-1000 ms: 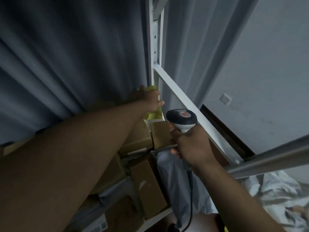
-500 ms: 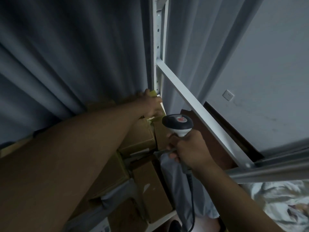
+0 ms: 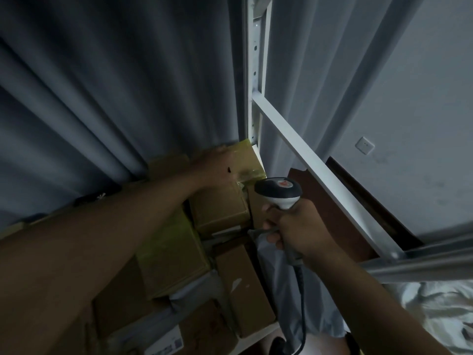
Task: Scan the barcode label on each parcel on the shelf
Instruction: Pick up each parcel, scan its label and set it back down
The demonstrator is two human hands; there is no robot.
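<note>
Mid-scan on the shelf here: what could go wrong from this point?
1. The left hand rests on the yellow-taped box atop the stack; pushing it might topple boxes off the shelf edge.
2. No barcode shows on that box, so the scanner in the right hand may read nothing.
3. The scanner cable hangs beside the grey poly bag and could snag.

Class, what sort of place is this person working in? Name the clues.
Probably a makeshift parcel storeroom in an ordinary room: cardboard boxes packed on a white metal shelf rack, a barcode scanner in the right hand, curtains behind.
</note>
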